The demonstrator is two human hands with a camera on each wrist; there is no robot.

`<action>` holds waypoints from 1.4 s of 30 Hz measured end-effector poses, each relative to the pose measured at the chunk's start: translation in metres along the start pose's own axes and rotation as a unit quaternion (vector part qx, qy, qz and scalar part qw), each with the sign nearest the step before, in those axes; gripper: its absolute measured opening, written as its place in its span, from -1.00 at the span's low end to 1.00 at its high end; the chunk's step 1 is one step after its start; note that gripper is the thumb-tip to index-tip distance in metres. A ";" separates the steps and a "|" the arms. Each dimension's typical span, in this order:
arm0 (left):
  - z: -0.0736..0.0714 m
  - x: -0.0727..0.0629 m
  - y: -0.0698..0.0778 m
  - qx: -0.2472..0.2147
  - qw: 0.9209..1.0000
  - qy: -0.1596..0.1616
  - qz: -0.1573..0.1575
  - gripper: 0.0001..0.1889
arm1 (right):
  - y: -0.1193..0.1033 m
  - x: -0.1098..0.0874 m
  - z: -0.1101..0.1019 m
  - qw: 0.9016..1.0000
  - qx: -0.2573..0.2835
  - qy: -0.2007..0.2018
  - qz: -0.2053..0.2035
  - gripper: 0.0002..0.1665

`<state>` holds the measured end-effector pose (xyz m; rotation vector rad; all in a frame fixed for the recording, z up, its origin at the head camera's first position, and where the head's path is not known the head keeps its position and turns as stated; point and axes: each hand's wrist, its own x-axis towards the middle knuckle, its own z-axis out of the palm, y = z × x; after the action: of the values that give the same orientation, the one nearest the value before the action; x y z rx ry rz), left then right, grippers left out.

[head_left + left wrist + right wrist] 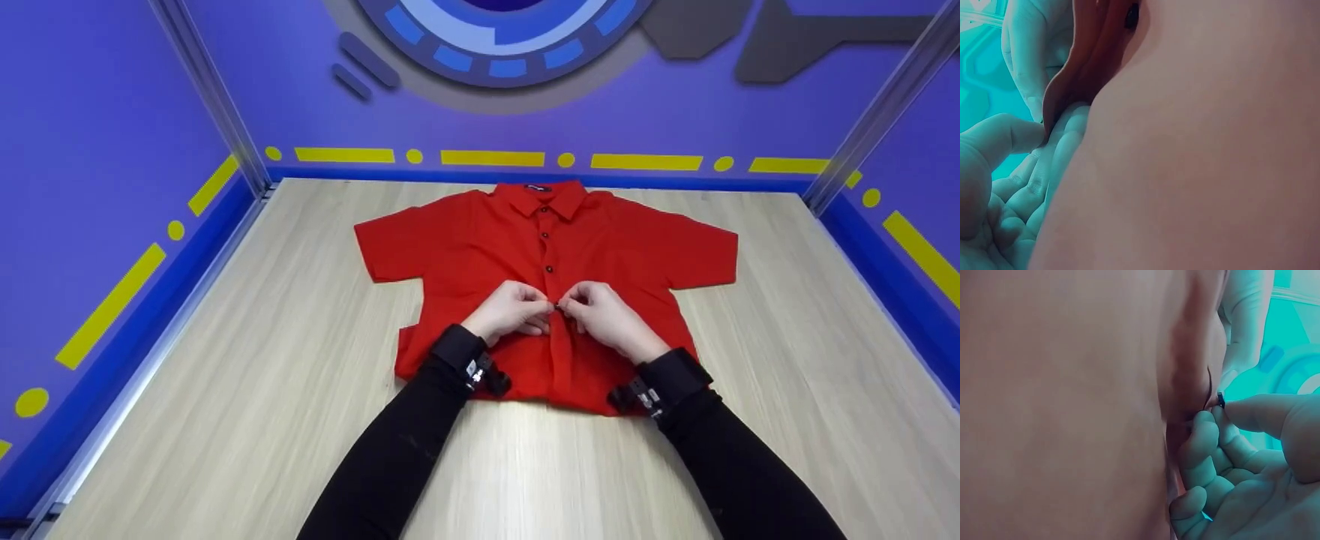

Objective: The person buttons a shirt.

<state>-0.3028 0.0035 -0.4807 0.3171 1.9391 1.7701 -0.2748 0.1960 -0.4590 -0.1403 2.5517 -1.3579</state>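
A red short-sleeved shirt [465, 247] lies front up, its collar [541, 199] at the far end. My left hand [516, 309] pinches the edge of the front placket [1060, 95] between thumb and fingers. Just right of it, thumb and fingertips of my right hand [602, 313] grip a small dark button [1221, 400], which sticks out at a slit in the fabric. Both hands' fingertips almost meet at the shirt's middle line. Farther up the placket, a dark button [549, 268] shows, with more buttons toward the collar. Fingers partly hide the pinched cloth.
The shirt lies on a pale wood-grain table [247, 360]. Blue-purple printed panels with yellow marks [495, 158] stand behind it and along both sides, joined by metal posts [225, 97] at the corners. A black camera strap [457, 349] circles each wrist.
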 end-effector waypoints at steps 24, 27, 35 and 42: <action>0.002 -0.005 0.005 0.048 0.998 0.044 -0.027 -0.70 | -0.002 -0.004 -0.009 0.995 -0.098 -0.002 -0.013 -0.83; 0.004 -0.006 0.008 0.066 0.995 0.071 -0.022 -0.65 | -0.005 -0.005 -0.010 0.989 -0.142 0.015 -0.027 -0.80; 0.001 -0.002 0.011 0.049 0.992 0.113 0.003 -0.70 | -0.009 -0.008 -0.008 0.979 -0.191 0.030 -0.068 -0.70; -0.002 0.000 0.012 0.100 0.990 0.095 0.032 -0.65 | -0.011 -0.007 -0.006 0.981 -0.181 0.023 -0.060 -0.64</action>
<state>-0.3061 0.0031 -0.4687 0.2912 2.2719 1.7015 -0.2696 0.1963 -0.4455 -0.3367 2.8475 -0.9271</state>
